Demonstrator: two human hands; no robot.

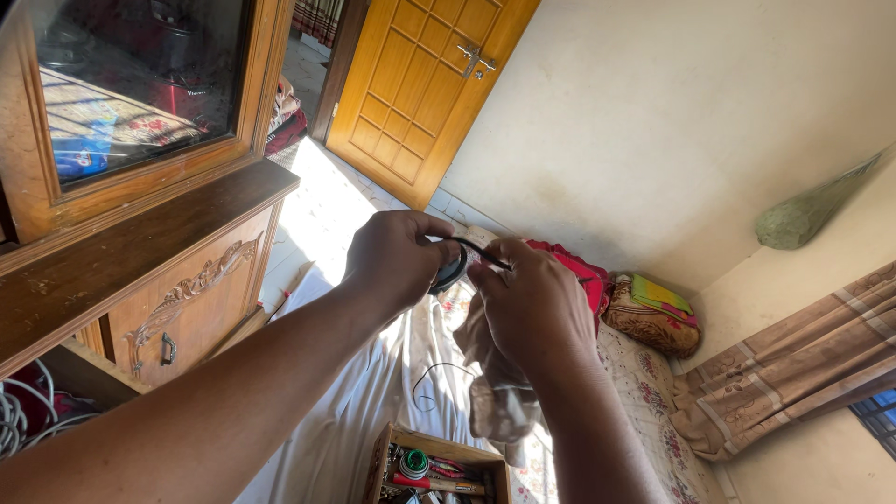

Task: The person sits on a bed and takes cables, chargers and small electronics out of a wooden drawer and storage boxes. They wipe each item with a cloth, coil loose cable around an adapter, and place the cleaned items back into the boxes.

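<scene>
Between the two raised hands, most of a small round black object (452,269) is hidden: only a dark curved edge shows past the left hand (397,259), so what it is cannot be told. A thin black strip (483,252) runs from it across to the right hand (530,303), its far end lost behind the fingers. A beige cloth (495,383) hangs below the right hand; whether that hand holds it cannot be seen.

Both forearms reach up from the lower edge, backs of the hands to the camera. The left hand is curled closed around the round object, thumb pressed over its top. The right hand's thumb and forefinger pinch the strip, the other fingers folded in.

Below lies a bed (644,392) under a white sheet and a flowered cover, with a loose loop of thin dark wire (431,381) on the sheet. A wooden box (439,464) of tools is cut off by the bottom edge. At left stands a carved wooden cabinet (140,252) with glass doors; behind is a panelled yellow door (425,79).
</scene>
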